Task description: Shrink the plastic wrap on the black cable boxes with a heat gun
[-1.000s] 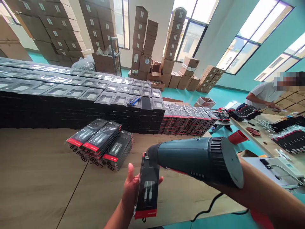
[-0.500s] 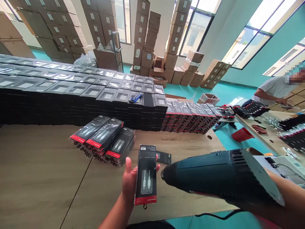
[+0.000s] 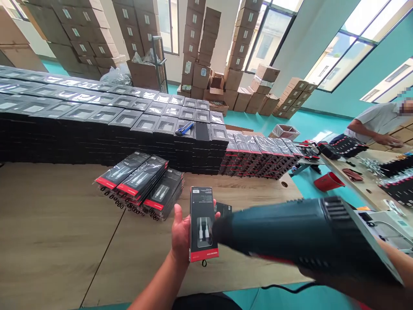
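My left hand (image 3: 180,232) holds a flat black package (image 3: 202,224) with a red bottom strip and a clear window showing white cable plugs, upright above the wooden table (image 3: 58,241). A dark teal heat gun (image 3: 297,234) points its nozzle left at the package's lower right side. My right hand is hidden behind the gun's body; only the forearm (image 3: 371,288) shows, so it grips the gun. A small black box (image 3: 224,209) lies on the table just behind the package.
Three short stacks of similar packages (image 3: 142,183) lie left of my hand. Long rows of black boxes (image 3: 97,129) and red-edged packs (image 3: 258,159) fill the table's far side. Another person (image 3: 377,122) works at a bench on the right. Cardboard cartons (image 3: 206,64) stand behind.
The heat gun dropped lower and its nozzle shifted from the package's top to its lower right. My left hand turned the package more face-on and raised it slightly.
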Motion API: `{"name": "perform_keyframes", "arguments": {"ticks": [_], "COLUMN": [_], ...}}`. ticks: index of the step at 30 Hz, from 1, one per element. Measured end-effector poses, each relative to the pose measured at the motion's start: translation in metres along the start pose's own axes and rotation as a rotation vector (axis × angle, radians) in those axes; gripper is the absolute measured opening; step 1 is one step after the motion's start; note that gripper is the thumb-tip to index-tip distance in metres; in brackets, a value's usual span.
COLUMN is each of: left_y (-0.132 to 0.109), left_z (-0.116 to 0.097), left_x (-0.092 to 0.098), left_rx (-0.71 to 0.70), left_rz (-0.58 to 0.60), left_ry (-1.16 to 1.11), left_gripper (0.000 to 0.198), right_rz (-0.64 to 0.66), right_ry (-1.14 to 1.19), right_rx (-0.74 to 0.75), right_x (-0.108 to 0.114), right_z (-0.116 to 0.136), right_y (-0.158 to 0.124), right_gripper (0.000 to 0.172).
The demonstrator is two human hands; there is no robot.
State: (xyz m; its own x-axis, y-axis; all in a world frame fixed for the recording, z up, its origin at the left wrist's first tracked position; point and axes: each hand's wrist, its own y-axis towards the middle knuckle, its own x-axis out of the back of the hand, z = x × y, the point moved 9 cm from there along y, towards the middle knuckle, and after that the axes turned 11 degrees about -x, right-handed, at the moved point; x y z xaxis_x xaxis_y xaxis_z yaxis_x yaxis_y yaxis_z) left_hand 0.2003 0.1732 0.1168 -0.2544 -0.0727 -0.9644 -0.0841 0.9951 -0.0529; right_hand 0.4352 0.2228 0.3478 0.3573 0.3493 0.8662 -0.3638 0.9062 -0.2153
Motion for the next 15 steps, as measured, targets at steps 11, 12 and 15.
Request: {"name": "perform_keyframes", "arguments": {"ticks": [11, 12, 15], "left_y": [-0.007, -0.007, -0.008], "left_z": [-0.002, -0.001, -0.002], "left_x": [0.000, -0.001, -0.003], "left_rx": [-0.014, 0.002, 0.018], "left_rz": [-0.046, -0.044, -0.041], "left_ry": [0.001, 0.016, 0.033], "left_gripper": [0.093, 0.096, 0.100], "right_rz": [0.031, -0.025, -0.092], "right_ry": [-0.063, -0.053, -0.041], "right_rx": [0.290, 0.284, 0.266], "right_x": [-0.017, -0.014, -0.005], "right_z": [0.066, 0.067, 0.061], "right_y": [0.000, 0.001, 0.006], "right_gripper": [0.039, 0.041, 0.042]}}
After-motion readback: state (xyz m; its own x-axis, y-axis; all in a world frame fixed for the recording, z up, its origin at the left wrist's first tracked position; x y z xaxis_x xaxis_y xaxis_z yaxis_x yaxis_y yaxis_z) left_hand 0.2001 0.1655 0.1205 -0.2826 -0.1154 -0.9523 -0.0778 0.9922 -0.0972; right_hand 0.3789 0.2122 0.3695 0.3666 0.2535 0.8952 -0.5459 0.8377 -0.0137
